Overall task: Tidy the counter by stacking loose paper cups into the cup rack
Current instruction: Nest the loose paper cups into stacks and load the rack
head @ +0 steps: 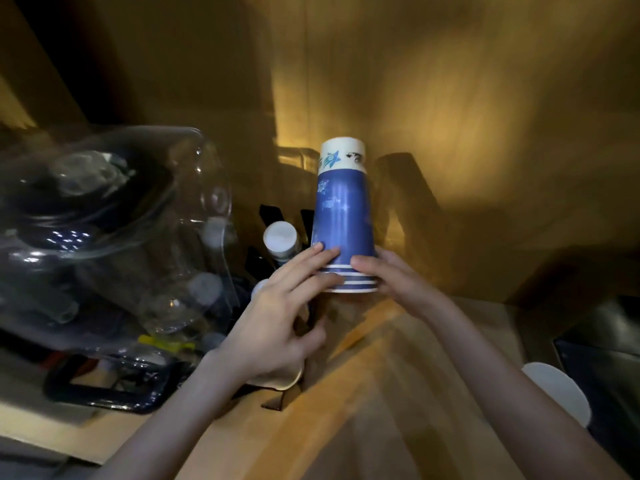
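Both hands clamp one inverted stack of blue paper cups (343, 216) near its lower rims. The left hand (277, 317) presses its fingertips (320, 249) against the left side of the stack; the right hand (391, 275) wraps the right side, thumb in front. The stack stands upright, mouths down, with a white-banded cup base at the top. Several nested rims show as white stripes at the bottom. The stack is held above the wooden counter (363, 393). Left of the stack, close beside it, a white-capped cylinder (281, 239) sits among black rack parts (266, 213); the frame is too blurred to tell more. Farther left of the stack lies a clear plastic container (114, 230). Right of the stack, well apart, a white rounded object (557, 393) rests at the counter edge.
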